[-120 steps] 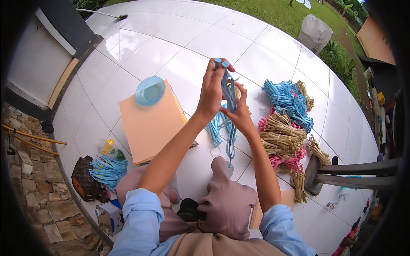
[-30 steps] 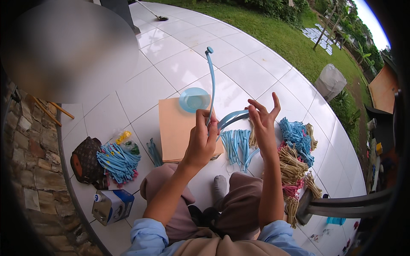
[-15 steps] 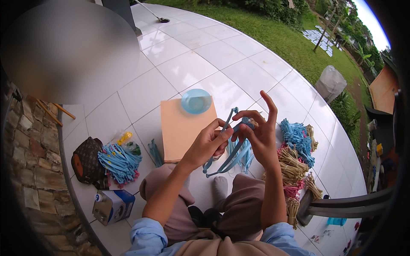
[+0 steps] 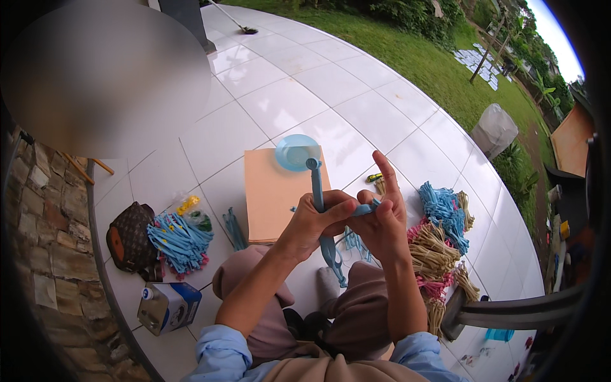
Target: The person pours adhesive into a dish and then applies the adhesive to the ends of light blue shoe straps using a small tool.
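A flat blue strap (image 4: 317,181) with a small round end at its top stands upright through my left hand (image 4: 316,223), whose fingers are closed around it. Its lower end dangles above my knees. Between the thumb and fingers of my right hand (image 4: 385,219) is pinched another blue strap piece (image 4: 366,208), which reaches across to the left fingertips. One right finger points up, free. My fingers hide whether the two pieces join. Beyond my hands lies a peach-coloured board (image 4: 270,204), with a translucent blue bowl (image 4: 297,156) on its far edge.
Right of me lie bundles of blue straps (image 4: 440,213) and beige straps (image 4: 433,248), beside a dark chair leg (image 4: 509,313). A brown bag (image 4: 132,232), more blue straps (image 4: 180,239) and a metal can (image 4: 168,307) are at left. A yellow-handled tool (image 4: 374,178) lies beyond my right hand.
Both hands have come slightly lower. The strap in my left hand has swung from a slanting loop to upright, and the right hand's pinched piece now lies nearly level.
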`<state>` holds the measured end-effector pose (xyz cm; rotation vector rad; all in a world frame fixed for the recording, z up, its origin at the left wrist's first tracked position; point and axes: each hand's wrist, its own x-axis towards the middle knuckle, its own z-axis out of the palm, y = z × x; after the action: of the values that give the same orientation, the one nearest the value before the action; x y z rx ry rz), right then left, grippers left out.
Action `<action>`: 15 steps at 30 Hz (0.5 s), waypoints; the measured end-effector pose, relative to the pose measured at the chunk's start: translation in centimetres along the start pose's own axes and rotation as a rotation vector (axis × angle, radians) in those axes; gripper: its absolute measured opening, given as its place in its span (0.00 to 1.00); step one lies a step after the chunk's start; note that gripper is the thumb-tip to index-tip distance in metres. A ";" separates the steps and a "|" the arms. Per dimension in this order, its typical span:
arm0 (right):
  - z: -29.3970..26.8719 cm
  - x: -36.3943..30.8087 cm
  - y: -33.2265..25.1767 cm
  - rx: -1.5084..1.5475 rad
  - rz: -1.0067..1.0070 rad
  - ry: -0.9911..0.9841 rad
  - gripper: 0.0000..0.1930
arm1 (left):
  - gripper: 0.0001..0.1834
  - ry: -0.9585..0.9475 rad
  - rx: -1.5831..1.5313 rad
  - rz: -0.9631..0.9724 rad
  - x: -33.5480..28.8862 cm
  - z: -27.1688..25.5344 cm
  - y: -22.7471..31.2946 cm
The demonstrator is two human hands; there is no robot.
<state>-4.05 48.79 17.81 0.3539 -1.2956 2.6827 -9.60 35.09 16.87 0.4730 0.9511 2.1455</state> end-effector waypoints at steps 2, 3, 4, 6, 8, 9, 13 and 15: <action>-0.2 0.0 0.3 0.093 -0.015 -0.041 0.44 | 0.09 -0.025 -0.088 -0.020 0.1 0.0 -0.5; -0.4 -0.1 0.2 0.163 -0.006 -0.090 0.42 | 0.09 -0.025 -0.088 -0.017 0.1 0.1 -0.7; -0.4 0.0 0.2 0.236 0.004 -0.141 0.39 | 0.10 -0.030 -0.120 -0.031 0.1 0.2 -0.8; -0.1 0.0 0.3 0.284 0.011 -0.073 0.35 | 0.11 -0.058 -0.150 -0.051 0.2 -0.2 -0.9; 0.2 0.2 0.6 0.337 0.020 -0.002 0.31 | 0.11 -0.036 -0.170 -0.074 0.4 -0.3 -0.6; 0.4 0.4 0.6 0.366 0.046 0.048 0.30 | 0.12 -0.015 -0.190 -0.100 0.4 -0.4 -0.5; -0.3 0.4 0.6 0.413 0.045 0.028 0.28 | 0.13 0.002 -0.225 -0.154 0.6 0.2 -0.7; -0.6 0.2 0.8 0.474 0.028 -0.024 0.28 | 0.12 -0.005 -0.256 -0.167 0.5 0.6 -0.9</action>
<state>-4.53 48.81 16.90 0.4195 -0.6552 2.9948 -9.15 36.15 16.64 0.2629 0.6751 2.0750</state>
